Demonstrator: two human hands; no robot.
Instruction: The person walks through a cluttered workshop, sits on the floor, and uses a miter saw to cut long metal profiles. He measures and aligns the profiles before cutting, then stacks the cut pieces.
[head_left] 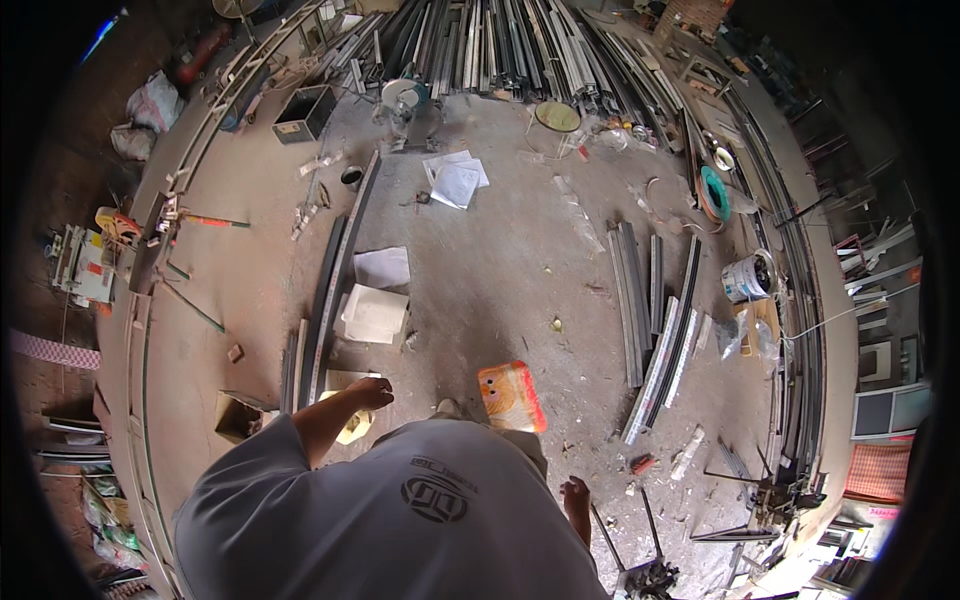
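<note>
My left hand [372,393] hangs out to the left, fingers loosely bent and slightly apart, with nothing visible in it. Below it are a pale cardboard piece [345,381] and a yellowish roll-like object [354,428], partly hidden by my arm. Low on the right is my right hand [576,494], its fingers loosely curled with gaps between them and no object showing. Between the hands, a small orange and yellow patterned stool or cushion [511,396] sits on the floor by my feet. My grey shirt [370,510] hides the floor below.
Long dark metal profiles [335,270] lie left of the walkway, and more profiles [665,365] lie right. A cut-off saw [408,108] stands ahead, before a large profile pile [480,45]. Papers [457,182], a round stool [557,117], a white bucket [747,278] and an open box [240,416] are around.
</note>
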